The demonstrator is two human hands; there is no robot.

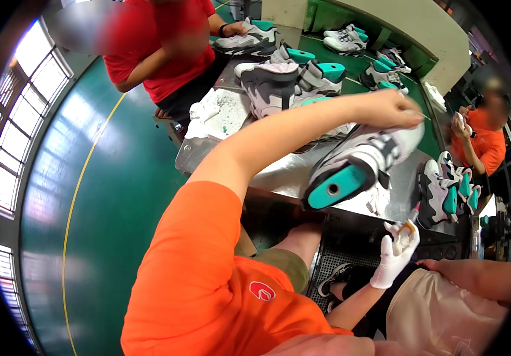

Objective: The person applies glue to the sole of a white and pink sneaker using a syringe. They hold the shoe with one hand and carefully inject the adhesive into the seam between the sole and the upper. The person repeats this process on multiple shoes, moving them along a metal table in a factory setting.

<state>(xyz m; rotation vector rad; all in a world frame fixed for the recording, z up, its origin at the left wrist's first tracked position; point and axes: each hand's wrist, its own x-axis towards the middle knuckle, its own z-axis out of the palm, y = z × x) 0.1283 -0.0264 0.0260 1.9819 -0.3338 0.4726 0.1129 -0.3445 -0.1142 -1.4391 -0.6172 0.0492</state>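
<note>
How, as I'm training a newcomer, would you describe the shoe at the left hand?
Find the metal table mid-picture. By its near edge is a white, grey and black shoe, its teal insert with a round hole facing the camera. Unlike neighbouring shoes, it has the person's bare left hand at its far end.

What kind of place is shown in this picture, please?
Probably a shoe factory workshop: many similar sneakers crowd a metal worktable, teal forms fill the openings of several, and a person in red handles another shoe.
</note>
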